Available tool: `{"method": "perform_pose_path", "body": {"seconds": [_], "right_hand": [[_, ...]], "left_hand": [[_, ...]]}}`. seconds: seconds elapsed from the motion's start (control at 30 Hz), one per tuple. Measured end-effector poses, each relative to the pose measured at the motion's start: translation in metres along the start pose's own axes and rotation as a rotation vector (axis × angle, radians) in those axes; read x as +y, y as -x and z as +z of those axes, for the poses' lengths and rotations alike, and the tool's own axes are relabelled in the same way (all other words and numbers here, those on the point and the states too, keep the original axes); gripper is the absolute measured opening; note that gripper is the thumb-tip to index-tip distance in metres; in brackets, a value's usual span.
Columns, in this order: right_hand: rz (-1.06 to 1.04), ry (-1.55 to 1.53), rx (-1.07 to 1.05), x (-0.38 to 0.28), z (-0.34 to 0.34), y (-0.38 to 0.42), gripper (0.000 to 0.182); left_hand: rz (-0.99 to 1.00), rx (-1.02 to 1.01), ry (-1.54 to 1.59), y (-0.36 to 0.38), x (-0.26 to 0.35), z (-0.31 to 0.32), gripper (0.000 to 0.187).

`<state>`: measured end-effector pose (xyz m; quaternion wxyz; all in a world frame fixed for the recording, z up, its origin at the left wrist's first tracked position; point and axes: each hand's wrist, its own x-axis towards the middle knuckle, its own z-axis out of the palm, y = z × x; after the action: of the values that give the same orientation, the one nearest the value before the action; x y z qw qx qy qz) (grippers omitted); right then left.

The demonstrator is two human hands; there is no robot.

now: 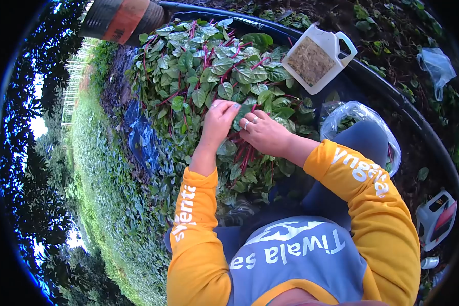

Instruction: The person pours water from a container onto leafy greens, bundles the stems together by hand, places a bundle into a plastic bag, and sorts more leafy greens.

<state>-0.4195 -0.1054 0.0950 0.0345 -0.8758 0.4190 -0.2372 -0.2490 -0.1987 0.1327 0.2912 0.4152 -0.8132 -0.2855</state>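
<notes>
A big heap of leafy greens with purple-red stems [224, 61], resembling Malabar spinach, lies in front of me. Over its near side, my right hand [265, 133] is closed around a small bunch of these stems. Red stem ends [246, 157] stick out below that hand. Just to the left, my left hand [219, 120] has its fingers pinched together at a green leaf [240, 117] at the top of the bunch. The two hands nearly meet there. My fingers partly hide the held stems.
Right of the heap sits a cut white plastic jug [311, 60] with brown stuff in it. Below it, a clear plastic bag [392, 148] holds greens beside my knee. Another white container [437, 220] lies far right. A rusty drum [125, 20] and blue plastic sheet [140, 135] are left.
</notes>
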Motion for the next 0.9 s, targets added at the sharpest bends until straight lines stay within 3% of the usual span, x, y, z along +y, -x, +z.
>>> {"method": "perform_pose_path", "body": {"seconds": [0.07, 0.1, 0.27, 0.37, 0.4, 0.47, 0.6, 0.63, 0.7, 0.77, 0.8, 0.87, 0.9], "right_hand": [[-0.049, 0.045, 0.073, -0.004, -0.001, -0.002, 0.018], [-0.091, 0.089, 0.150, -0.006, -0.001, -0.003, 0.017], [-0.066, 0.047, -0.010, -0.009, 0.001, -0.004, 0.016], [-0.056, 0.006, -0.068, -0.012, 0.004, -0.007, 0.015], [-0.049, -0.030, -0.093, -0.013, 0.005, -0.009, 0.015], [-0.065, -0.026, -0.091, -0.018, 0.003, -0.009, 0.014], [-0.033, -0.025, -0.022, -0.020, 0.001, -0.008, 0.013], [0.000, -0.063, -0.047, -0.019, -0.001, -0.007, 0.014], [0.022, -0.051, -0.069, -0.017, 0.002, -0.004, 0.014], [0.093, -0.093, -0.150, -0.015, 0.000, -0.003, 0.014], [0.088, -0.088, -0.146, -0.014, -0.004, -0.002, 0.014], [0.048, -0.061, -0.025, -0.012, -0.008, 0.000, 0.013], [0.046, -0.055, 0.001, -0.010, -0.008, 0.001, 0.011]], "left_hand": [[-0.356, -0.375, 0.007, -0.020, 0.016, 0.006, 0.032], [-0.682, -0.617, 0.016, -0.034, 0.026, 0.009, 0.029], [-0.804, -0.621, 0.258, -0.030, 0.020, 0.021, 0.019], [-0.688, -0.100, 0.692, -0.003, 0.004, 0.029, 0.018], [-0.693, -0.087, 0.690, 0.003, -0.005, 0.024, 0.018], [-0.730, 0.502, 1.017, 0.013, -0.014, 0.000, 0.030], [-0.472, 1.471, 1.160, 0.032, -0.023, -0.074, 0.055], [-0.468, 1.488, 1.155, 0.037, -0.045, -0.084, 0.055], [-0.548, 1.139, 0.906, 0.040, -0.102, -0.092, 0.053], [-0.559, 0.889, 0.807, 0.017, -0.109, -0.083, 0.035], [-0.620, 0.866, 0.656, -0.001, -0.118, -0.077, 0.032], [-0.466, 0.705, 0.403, -0.026, -0.169, -0.070, 0.030], [-0.369, 0.632, 0.087, -0.041, -0.175, -0.069, 0.028]]}}
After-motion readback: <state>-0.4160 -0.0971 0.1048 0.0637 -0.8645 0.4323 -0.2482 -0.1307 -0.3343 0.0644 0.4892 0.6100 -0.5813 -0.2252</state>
